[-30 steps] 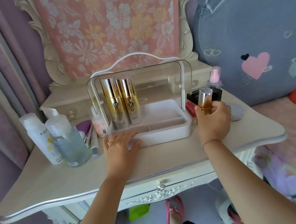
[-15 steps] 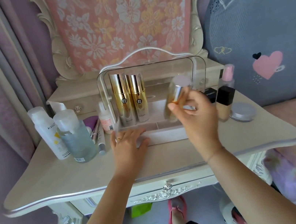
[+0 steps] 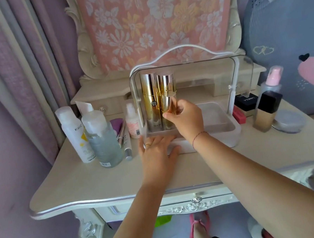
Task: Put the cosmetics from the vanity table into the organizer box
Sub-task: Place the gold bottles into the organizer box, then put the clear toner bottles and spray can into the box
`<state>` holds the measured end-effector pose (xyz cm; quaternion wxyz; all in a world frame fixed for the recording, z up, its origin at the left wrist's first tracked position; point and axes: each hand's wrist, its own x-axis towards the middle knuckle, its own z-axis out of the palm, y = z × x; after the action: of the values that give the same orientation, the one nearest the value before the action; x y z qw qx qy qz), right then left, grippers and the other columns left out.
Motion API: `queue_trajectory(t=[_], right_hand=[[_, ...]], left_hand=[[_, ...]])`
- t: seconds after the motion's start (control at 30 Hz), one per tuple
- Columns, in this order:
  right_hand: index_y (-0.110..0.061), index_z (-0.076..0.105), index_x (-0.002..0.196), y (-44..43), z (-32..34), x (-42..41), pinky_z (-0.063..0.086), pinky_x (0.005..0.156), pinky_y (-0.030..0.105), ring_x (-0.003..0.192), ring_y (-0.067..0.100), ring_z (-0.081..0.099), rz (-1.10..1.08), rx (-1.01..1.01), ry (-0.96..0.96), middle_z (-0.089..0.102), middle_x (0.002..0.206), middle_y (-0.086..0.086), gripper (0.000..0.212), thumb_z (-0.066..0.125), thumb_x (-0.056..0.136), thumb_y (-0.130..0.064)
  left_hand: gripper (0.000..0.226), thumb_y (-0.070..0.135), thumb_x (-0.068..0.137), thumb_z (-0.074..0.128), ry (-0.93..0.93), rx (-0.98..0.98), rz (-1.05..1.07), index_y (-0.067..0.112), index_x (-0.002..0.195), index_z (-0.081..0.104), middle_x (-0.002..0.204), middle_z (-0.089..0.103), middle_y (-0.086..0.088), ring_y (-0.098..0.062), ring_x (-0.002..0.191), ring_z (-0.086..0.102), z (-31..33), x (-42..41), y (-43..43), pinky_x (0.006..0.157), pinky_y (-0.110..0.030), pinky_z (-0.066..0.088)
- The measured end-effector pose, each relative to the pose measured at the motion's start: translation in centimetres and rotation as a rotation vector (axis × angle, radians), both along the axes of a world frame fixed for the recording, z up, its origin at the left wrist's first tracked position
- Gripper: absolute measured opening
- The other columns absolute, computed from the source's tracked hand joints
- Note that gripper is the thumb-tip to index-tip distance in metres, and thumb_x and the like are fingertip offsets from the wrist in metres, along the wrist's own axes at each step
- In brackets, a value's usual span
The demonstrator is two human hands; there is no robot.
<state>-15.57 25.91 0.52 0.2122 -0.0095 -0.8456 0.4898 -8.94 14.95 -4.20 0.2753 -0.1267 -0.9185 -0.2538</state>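
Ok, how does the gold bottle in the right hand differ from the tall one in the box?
The held gold bottle looks shorter than the tall gold bottle. The right hand grips the held one; the tall one stands free at the organizer box's left end. Both are shiny gold.

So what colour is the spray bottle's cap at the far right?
Pink; the cap shows best in head view.

rear gold bottle (image 3: 167, 82) half hidden, curtain (image 3: 10, 59) cropped

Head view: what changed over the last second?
The right hand carried the small gold bottle leftward from the table's right side into the organizer, up to the two tall bottles. The left hand stayed on the organizer's front; the other cosmetics stayed put.
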Motion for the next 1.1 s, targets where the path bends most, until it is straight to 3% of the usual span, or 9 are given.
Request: queue_trajectory(t=[0.2,0.37,0.47,0.57,0.67,0.73,0.8,0.9,1.1], right_hand=[[-0.011,0.061,0.096,-0.4,0.1,0.2,0.057,0.073,0.039,0.080,0.020,0.064,-0.039,0.088,-0.035,0.068,0.088,0.003,0.031,0.075,0.076,-0.031],[-0.013,0.060,0.090,-0.3,0.1,0.5,0.052,0.066,0.032,0.078,0.020,0.063,-0.022,0.114,-0.091,0.065,0.083,0.001,0.028,0.073,0.077,-0.034],[-0.013,0.060,0.096,-0.1,0.1,1.0,0.052,0.069,0.032,0.083,0.019,0.063,-0.021,0.124,-0.103,0.066,0.089,0.000,0.029,0.073,0.078,-0.032],[-0.012,0.056,0.104,-0.5,0.2,2.2,0.046,0.070,0.026,0.086,0.013,0.056,-0.091,0.078,0.025,0.062,0.099,-0.002,0.036,0.073,0.078,-0.031],[-0.013,0.057,0.103,-2.0,0.4,4.5,0.048,0.075,0.023,0.087,0.010,0.055,-0.025,-0.004,0.235,0.057,0.099,-0.006,0.035,0.075,0.077,-0.027],[-0.013,0.058,0.103,-3.6,0.4,5.8,0.052,0.077,0.023,0.088,0.013,0.059,0.106,-0.050,0.275,0.059,0.099,-0.004,0.034,0.075,0.077,-0.026],[-0.014,0.058,0.108,-5.5,0.3,6.5,0.053,0.081,0.021,0.093,0.012,0.061,0.253,-0.078,0.221,0.061,0.104,-0.002,0.039,0.076,0.077,-0.028],[-0.015,0.054,0.120,-8.6,0.0,6.7,0.050,0.092,0.023,0.104,0.009,0.059,0.421,-0.092,0.086,0.061,0.117,-0.001,0.054,0.078,0.075,-0.032],[-0.018,0.046,0.126,-13.5,-0.7,6.1,0.048,0.090,0.029,0.111,0.015,0.054,0.418,-0.023,0.032,0.056,0.122,-0.001,0.069,0.080,0.069,-0.038]], left_hand=[[0.032,0.028,0.083,0.062,-0.012,0.003,0.002,0.034,0.114,0.061,0.110,0.069,0.009,-0.016,0.110,0.057,0.1,0.2,0.0,0.114,-0.050,0.009],[0.032,0.027,0.083,0.063,-0.011,0.010,0.000,0.033,0.115,0.062,0.110,0.069,0.009,-0.016,0.110,0.057,0.4,0.4,0.1,0.114,-0.051,0.011],[0.032,0.026,0.085,0.061,-0.029,0.014,-0.006,0.033,0.116,0.061,0.112,0.068,0.009,-0.015,0.112,0.056,0.6,0.6,0.0,0.115,-0.050,0.010],[0.029,0.017,0.084,0.062,-0.027,0.108,-0.036,0.025,0.112,0.065,0.111,0.068,0.005,-0.017,0.111,0.056,1.3,1.1,0.0,0.113,-0.044,0.018],[0.022,0.007,0.083,0.063,0.125,0.330,0.057,0.016,0.102,0.067,0.101,0.067,-0.001,-0.021,0.099,0.057,1.8,2.6,-1.9,0.091,-0.021,0.038],[0.020,0.011,0.083,0.065,0.259,0.453,0.219,0.018,0.102,0.063,0.098,0.061,0.002,-0.017,0.093,0.055,1.6,3.7,-4.4,0.080,-0.008,0.033],[0.026,0.013,0.083,0.066,0.317,0.593,0.333,0.016,0.108,0.057,0.100,0.052,0.005,-0.015,0.093,0.052,1.3,4.6,-7.0,0.083,-0.010,0.034],[0.035,0.015,0.085,0.062,0.212,0.765,0.391,0.014,0.118,0.049,0.107,0.045,0.006,-0.015,0.102,0.051,0.9,5.3,-9.1,0.091,-0.028,0.040],[0.057,0.012,0.089,0.051,-0.084,0.797,0.300,0.025,0.141,0.034,0.137,0.048,0.007,-0.007,0.122,0.046,0.5,5.3,-10.0,0.095,-0.026,0.038]])
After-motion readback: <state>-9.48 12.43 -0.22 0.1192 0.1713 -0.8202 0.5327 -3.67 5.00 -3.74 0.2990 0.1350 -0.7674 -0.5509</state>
